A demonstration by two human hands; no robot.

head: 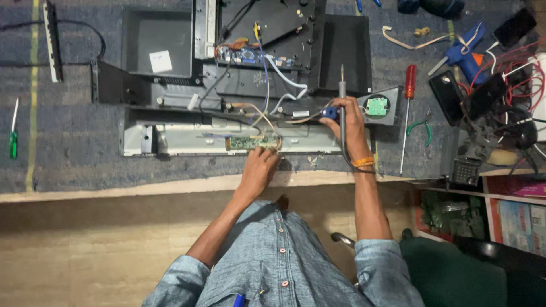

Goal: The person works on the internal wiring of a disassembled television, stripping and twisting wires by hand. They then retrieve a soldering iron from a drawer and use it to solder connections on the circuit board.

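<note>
Soldering iron held upright over an opened monitor

Pointing away from the body, a soldering iron (342,91) is gripped in the closed right hand (347,122), long axis running straight outward. Below and left of that grip, a green circuit strip (250,142) is touched by the left hand (259,167), fingers curled.

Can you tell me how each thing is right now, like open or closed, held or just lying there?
monitor: back cover off, insides showing.
small green circuit board: bare, touched by the left hand.
soldering iron: held by the right hand.
red screwdriver: lying loose.
green pliers: lying, handles apart.
blue glue gun: lying, not held.
green screwdriver: lying alone.
</note>
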